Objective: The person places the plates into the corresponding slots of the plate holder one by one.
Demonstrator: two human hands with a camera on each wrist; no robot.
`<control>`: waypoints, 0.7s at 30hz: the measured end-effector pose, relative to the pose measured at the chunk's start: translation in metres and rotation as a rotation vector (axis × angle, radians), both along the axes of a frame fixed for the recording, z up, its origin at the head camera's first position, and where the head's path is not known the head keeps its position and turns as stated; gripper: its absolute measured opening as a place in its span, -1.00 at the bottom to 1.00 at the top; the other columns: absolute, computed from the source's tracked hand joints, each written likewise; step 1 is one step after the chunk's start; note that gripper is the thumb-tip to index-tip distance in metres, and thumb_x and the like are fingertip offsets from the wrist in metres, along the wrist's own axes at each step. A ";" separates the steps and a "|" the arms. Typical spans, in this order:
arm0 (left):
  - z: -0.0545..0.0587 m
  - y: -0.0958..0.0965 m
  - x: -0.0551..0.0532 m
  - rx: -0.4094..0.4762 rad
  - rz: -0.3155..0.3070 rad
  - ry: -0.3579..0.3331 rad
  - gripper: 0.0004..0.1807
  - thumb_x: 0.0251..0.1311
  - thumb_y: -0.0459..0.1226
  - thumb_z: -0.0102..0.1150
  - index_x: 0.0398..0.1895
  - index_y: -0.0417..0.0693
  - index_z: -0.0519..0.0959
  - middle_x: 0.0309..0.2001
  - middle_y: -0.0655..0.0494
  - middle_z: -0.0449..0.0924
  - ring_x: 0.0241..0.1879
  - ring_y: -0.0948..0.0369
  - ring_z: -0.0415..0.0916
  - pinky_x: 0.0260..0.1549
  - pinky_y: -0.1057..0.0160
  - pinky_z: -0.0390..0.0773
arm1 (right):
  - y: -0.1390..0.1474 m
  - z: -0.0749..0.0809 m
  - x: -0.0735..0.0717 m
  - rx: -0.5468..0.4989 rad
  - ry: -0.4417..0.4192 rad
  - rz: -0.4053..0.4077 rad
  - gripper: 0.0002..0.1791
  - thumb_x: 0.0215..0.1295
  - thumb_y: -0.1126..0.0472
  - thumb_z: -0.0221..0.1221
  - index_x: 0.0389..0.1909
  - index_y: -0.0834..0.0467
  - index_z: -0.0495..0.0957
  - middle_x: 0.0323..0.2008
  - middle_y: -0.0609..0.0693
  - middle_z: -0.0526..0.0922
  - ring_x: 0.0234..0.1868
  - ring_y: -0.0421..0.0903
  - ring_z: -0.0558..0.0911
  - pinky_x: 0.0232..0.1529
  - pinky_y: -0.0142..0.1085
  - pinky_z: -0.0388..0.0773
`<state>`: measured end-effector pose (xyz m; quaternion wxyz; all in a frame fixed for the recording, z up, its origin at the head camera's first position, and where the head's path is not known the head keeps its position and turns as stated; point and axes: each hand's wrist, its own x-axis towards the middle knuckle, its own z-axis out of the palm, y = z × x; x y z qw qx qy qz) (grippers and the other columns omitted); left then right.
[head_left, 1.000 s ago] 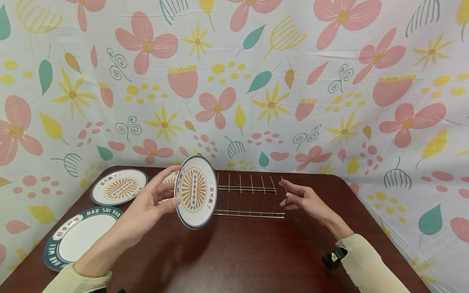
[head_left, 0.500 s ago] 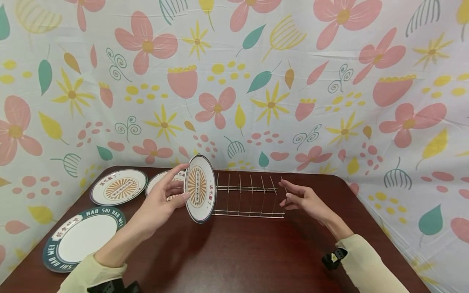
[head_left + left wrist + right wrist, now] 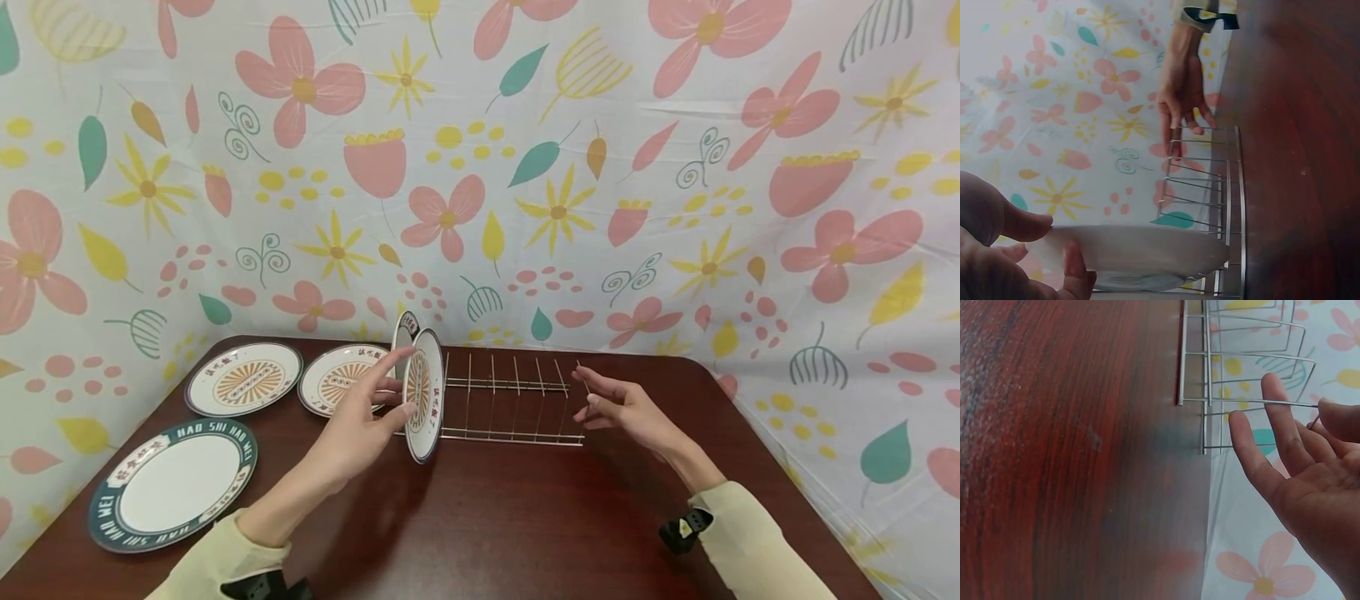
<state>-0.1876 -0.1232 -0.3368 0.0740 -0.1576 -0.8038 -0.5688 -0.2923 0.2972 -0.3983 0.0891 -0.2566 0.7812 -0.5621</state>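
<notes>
My left hand [image 3: 360,429] holds a white plate [image 3: 424,396] by its edge, thumb on the patterned face and fingers behind. The plate stands nearly on edge at the left part of a wire dish rack [image 3: 517,438]. Behind it, another plate [image 3: 403,332] stands upright, partly hidden. In the left wrist view, the held plate [image 3: 1129,250] shows edge-on, its lower rim close to the rack wires. My right hand [image 3: 626,412] pinches the rack's right end wire between thumb and a finger; the other fingers [image 3: 1244,434] are extended.
To the left lie two orange-patterned plates, one at the back corner [image 3: 210,387] and one beside the rack [image 3: 311,392]. A larger plate with a dark teal rim [image 3: 112,517] lies nearer the front. A flowered cloth [image 3: 480,167] hangs behind the dark red table [image 3: 510,525].
My left hand has moved right with the plate, turning it more edge-on to the head view. The upright plate behind has come into sight. My right hand has kept its place on the rack.
</notes>
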 end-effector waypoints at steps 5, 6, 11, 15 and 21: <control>-0.002 0.006 0.001 -0.003 0.012 0.002 -0.24 0.40 -0.48 0.25 0.60 0.15 0.33 0.13 -0.21 0.57 0.13 -0.06 0.60 0.03 0.01 0.56 | 0.000 0.000 0.000 0.003 -0.004 -0.005 -0.37 0.68 0.32 -0.02 0.65 0.31 0.06 0.57 0.39 0.14 -0.01 0.12 0.74 0.10 0.21 0.61; -0.002 0.007 0.001 -0.001 0.008 0.000 -0.23 0.40 -0.49 0.25 0.61 0.16 0.32 0.12 -0.22 0.58 0.13 -0.07 0.61 0.03 0.01 0.57 | 0.000 0.000 0.000 0.002 -0.005 -0.005 -0.37 0.68 0.33 -0.02 0.65 0.31 0.06 0.57 0.39 0.13 -0.01 0.11 0.74 0.10 0.21 0.61; -0.002 0.008 -0.001 -0.046 0.033 0.028 -0.23 0.38 -0.43 0.33 0.61 0.15 0.34 0.11 -0.19 0.65 0.14 -0.05 0.65 0.02 -0.02 0.64 | -0.001 0.000 -0.001 -0.004 -0.006 -0.001 -0.36 0.67 0.34 -0.02 0.65 0.32 0.05 0.57 0.39 0.14 -0.01 0.12 0.74 0.09 0.22 0.61; -0.001 0.004 -0.005 -0.114 0.066 0.071 -0.25 0.33 -0.34 0.42 0.56 0.15 0.43 0.11 -0.12 0.72 0.09 0.05 0.70 0.08 -0.06 0.62 | 0.000 0.000 -0.001 -0.006 -0.003 0.001 -0.36 0.68 0.34 -0.02 0.65 0.31 0.05 0.58 0.37 0.14 -0.01 0.10 0.74 0.09 0.18 0.63; -0.001 -0.001 -0.009 -0.123 0.077 0.103 -0.28 0.25 -0.35 0.48 0.50 0.07 0.51 0.07 -0.15 0.74 0.05 0.06 0.72 -0.06 0.07 0.68 | 0.000 -0.001 -0.002 -0.011 -0.004 0.001 -0.36 0.67 0.35 -0.02 0.65 0.32 0.05 0.57 0.41 0.12 -0.01 0.09 0.74 0.07 0.08 0.68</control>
